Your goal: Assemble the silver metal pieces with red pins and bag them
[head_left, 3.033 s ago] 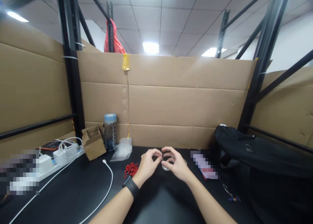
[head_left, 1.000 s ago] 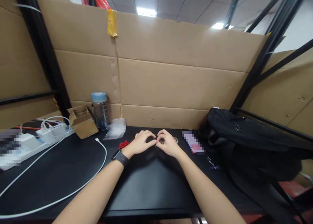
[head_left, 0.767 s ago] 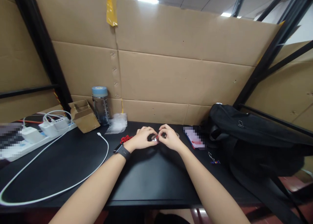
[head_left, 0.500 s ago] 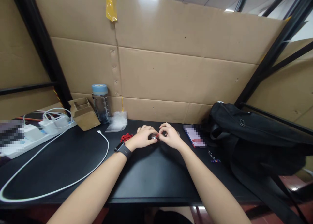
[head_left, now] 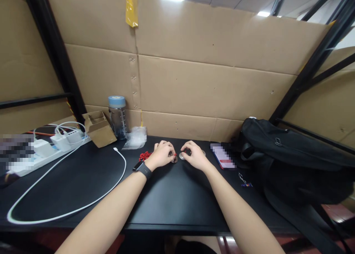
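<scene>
My left hand (head_left: 162, 154), with a dark watch on its wrist, is closed around a small shiny round piece (head_left: 174, 159). A bit of red shows at its fingertips. A hand's gap to the right, my right hand (head_left: 195, 156) has its thumb and forefinger curled at a silvery disc (head_left: 182, 156); the fingers partly cover it. Another shiny round rim (head_left: 204, 152) peeks out behind my right hand. Beside my left wrist lies a heap of red cord (head_left: 144, 156). What exactly the round pieces are is too small to tell.
Leftward on the black table (head_left: 177, 206) are a white cable (head_left: 83, 207), power strip (head_left: 52, 158), open cardboard box (head_left: 101, 130), blue-lidded bottle (head_left: 118, 119) and clear plastic bags (head_left: 136, 137). Rightward are a phone (head_left: 222, 156), keychain (head_left: 245, 182) and black backpack (head_left: 291, 154). Cardboard walls stand behind.
My hands, nearly touching at the fingertips before, have moved a little apart. The silvery disc at my right fingers now shows. The whole view has shifted slightly.
</scene>
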`<move>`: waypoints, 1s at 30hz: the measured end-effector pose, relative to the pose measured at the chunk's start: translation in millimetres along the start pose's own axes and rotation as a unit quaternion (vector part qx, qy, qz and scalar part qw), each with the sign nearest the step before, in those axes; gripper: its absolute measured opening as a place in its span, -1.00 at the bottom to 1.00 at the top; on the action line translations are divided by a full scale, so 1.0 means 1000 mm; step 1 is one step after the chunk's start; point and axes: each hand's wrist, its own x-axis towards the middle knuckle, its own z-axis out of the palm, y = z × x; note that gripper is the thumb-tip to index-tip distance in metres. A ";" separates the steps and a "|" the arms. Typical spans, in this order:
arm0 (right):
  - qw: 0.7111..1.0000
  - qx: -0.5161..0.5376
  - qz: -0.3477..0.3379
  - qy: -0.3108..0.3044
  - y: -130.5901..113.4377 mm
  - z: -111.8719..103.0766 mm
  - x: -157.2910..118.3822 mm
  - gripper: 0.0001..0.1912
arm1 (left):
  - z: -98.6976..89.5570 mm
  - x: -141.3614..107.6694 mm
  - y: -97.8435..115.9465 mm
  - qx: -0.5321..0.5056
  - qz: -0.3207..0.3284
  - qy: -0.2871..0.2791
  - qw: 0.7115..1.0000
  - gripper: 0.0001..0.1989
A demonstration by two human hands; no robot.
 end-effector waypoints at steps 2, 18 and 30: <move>1.000 -0.002 0.008 -0.001 0.002 -0.002 0.000 -0.86 | 0.000 0.000 -0.004 0.012 -0.006 -0.002 1.000 -0.89; 0.999 -0.001 0.022 -0.027 0.006 -0.008 -0.001 -0.82 | -0.072 -0.021 -0.095 0.158 -0.378 -0.024 0.912 -0.41; 0.999 -0.002 0.028 -0.032 0.009 -0.011 -0.002 -0.80 | -0.078 -0.027 -0.106 0.169 -0.390 -0.016 0.905 -0.46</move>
